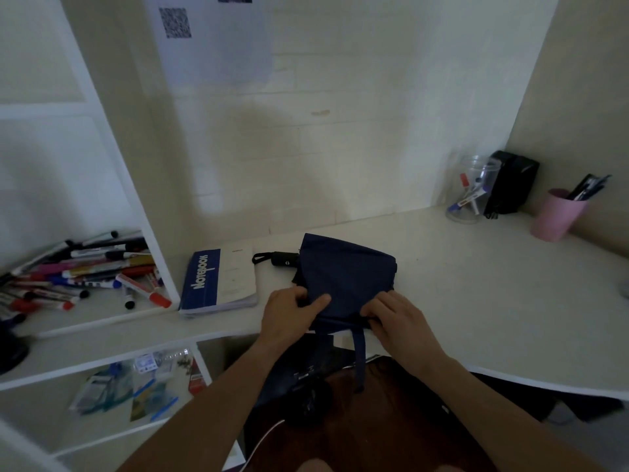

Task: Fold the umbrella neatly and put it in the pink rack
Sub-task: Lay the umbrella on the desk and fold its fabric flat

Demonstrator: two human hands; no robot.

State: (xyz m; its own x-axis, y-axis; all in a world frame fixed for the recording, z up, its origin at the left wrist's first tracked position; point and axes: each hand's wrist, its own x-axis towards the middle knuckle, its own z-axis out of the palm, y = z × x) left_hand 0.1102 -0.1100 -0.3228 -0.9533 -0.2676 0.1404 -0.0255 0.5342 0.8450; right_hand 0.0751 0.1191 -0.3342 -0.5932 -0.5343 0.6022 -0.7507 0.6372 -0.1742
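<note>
My left fingers [308, 294] curl into the umbrella [347, 277] cloth, so their tips are hidden, and my right fingers [376, 310] tuck under a fold the same way. The cloth covers the shaft; only the black handle [284, 258] pokes out. The strap [359, 356] drops below the tabletop [476, 284] edge into shadow. The poster [211, 35] is cut by the top edge, its print too blurred to read.

Navy umbrella [347, 270] with black handle [284, 258] on white counter [476, 301]. At nine o'clock, blue-and-white notebook [218, 282]; farther, red, blue, black markers [85, 277]. At two o'clock, pink cup [556, 216], black case [512, 185].
</note>
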